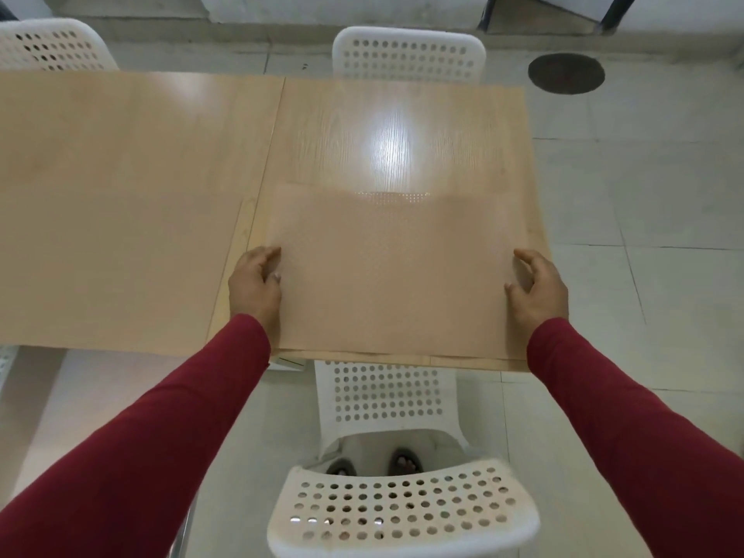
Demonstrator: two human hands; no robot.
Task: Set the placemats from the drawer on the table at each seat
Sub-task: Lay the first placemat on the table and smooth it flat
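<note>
The white chair (402, 513) is sitting nearest, tucked in. Beyond it a thin, translucent placemat (394, 275) is lying flat at the worktop's (120, 195) near edge — light, floppy, probably slippery. Left hand (254, 284) and right hand (537, 289) are touching its side edges, each grip relaxed, fingers apart.

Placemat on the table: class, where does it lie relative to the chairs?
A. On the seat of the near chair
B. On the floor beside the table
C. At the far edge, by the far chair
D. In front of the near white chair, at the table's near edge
D: the placemat lies flat along the near edge of the table, just beyond the near white chair, with the left hand and right hand at its sides.
</note>
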